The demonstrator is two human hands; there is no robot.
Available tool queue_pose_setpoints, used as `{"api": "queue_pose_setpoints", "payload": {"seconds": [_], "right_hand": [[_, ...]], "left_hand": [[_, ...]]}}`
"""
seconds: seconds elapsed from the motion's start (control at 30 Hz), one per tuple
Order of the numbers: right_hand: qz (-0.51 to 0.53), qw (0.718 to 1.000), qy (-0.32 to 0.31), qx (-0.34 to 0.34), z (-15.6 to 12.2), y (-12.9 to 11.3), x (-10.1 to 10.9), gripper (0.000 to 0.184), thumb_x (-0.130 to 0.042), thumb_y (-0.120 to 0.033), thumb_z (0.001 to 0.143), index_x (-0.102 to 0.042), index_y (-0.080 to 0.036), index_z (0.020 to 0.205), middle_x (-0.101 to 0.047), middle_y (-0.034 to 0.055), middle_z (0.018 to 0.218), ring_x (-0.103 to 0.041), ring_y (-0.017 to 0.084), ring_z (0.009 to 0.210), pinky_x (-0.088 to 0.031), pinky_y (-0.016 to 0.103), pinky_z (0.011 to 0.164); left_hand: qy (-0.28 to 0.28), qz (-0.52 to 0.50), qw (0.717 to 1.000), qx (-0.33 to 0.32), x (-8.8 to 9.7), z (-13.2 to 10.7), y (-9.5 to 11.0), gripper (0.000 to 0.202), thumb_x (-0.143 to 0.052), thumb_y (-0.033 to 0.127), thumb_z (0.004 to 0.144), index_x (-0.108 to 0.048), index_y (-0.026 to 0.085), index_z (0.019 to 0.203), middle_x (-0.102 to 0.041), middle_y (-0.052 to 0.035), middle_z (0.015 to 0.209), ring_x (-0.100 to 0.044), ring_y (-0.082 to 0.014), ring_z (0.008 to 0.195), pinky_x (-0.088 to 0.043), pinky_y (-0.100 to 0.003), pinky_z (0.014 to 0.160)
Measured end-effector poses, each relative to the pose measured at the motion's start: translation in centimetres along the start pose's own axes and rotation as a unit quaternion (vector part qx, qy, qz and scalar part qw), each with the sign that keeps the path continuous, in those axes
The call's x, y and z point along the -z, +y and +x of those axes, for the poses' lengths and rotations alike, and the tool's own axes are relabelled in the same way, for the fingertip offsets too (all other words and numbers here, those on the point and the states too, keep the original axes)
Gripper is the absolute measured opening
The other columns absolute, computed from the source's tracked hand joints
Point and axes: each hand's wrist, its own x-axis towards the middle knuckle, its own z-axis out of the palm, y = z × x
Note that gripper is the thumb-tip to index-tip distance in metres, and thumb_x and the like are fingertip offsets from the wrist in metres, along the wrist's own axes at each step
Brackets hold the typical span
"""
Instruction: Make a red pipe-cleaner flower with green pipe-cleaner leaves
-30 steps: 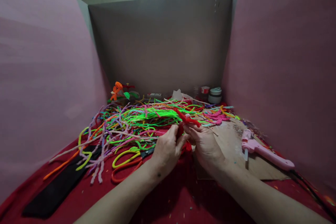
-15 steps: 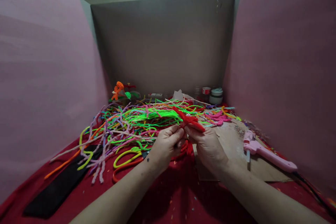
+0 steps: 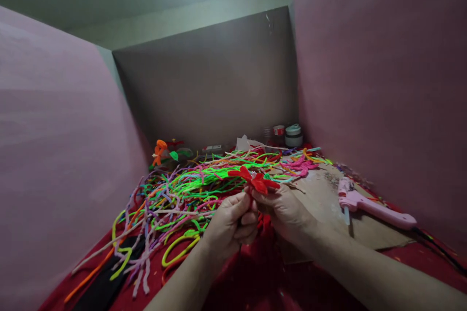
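Note:
A red pipe-cleaner flower (image 3: pixel 258 182) with a small pale centre is held up in front of me, its petals spread. My left hand (image 3: pixel 235 218) is closed below the petals, thumb and fingers pinching the flower's underside or stem. Close beside it, my right hand (image 3: pixel 286 209) pinches the flower's base under the right petals. The fingers hide the part where both hands grip. Behind the flower lies a large heap of coloured pipe cleaners (image 3: pixel 204 175), bright green in the middle.
A pink glue gun (image 3: pixel 375 209) lies on a cardboard sheet (image 3: pixel 317 194) at right, its cord trailing off. Yellow-and-red-handled scissors (image 3: pixel 178 252) lie left of my forearm. An orange flower (image 3: pixel 159 153) and a lidded jar (image 3: pixel 294 136) stand at the back. Pink panels (image 3: pixel 54 146) flank the table.
The red flower has turned so its petals and pale centre face upward more. My left fingers have curled lower beneath it. The camera view has tilted and shifted slightly.

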Motion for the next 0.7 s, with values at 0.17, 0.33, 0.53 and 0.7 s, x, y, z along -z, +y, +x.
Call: {"api": "queue_pose_setpoints", "payload": {"seconds": [0.17,0.33,0.53,0.7], "right_hand": [[-0.011,0.999,0.009,0.033,-0.2,-0.5,-0.2,0.013,-0.076,-0.025,0.056,-0.067,-0.017,0.060,-0.058,-0.0031,0.057,-0.044,0.009,0.052,-0.036,0.023,0.054],[-0.052,0.997,0.001,0.051,-0.4,-0.6,-0.3,0.017,-0.074,-0.029,0.060,-0.064,-0.017,0.052,-0.052,-0.0047,0.050,-0.039,0.009,0.051,-0.034,0.024,0.054],[-0.122,0.991,-0.026,0.041,-0.2,-0.9,-0.4,0.016,-0.069,-0.032,0.066,-0.072,-0.018,0.072,-0.059,-0.0023,0.057,-0.048,0.011,0.057,-0.040,0.026,0.061],[-0.210,0.975,-0.031,0.072,0.1,-0.9,0.1,0.018,-0.063,-0.032,0.071,-0.073,-0.021,0.082,-0.067,0.0015,0.072,-0.056,0.017,0.077,-0.043,0.030,0.071]], "left_hand": [[0.188,0.278,0.932,-0.138,-1.0,-0.3,-0.2,0.023,-0.057,0.040,0.076,-0.056,0.017,0.072,-0.042,0.0052,0.048,-0.033,-0.0060,0.039,-0.025,-0.019,0.039],[0.227,0.316,0.905,-0.170,-0.7,-0.1,-0.8,0.020,-0.055,0.036,0.077,-0.058,0.017,0.070,-0.042,0.0044,0.054,-0.031,-0.0065,0.047,-0.026,-0.020,0.045],[0.197,0.213,0.950,-0.118,-1.1,-0.2,0.3,0.027,-0.056,0.038,0.077,-0.048,0.016,0.064,-0.033,0.0072,0.048,-0.025,-0.0040,0.042,-0.018,-0.017,0.040],[0.154,0.129,0.976,-0.085,-1.0,-0.2,0.5,0.033,-0.056,0.040,0.077,-0.042,0.016,0.061,-0.033,0.0078,0.046,-0.022,-0.0021,0.037,-0.015,-0.016,0.036]]}}
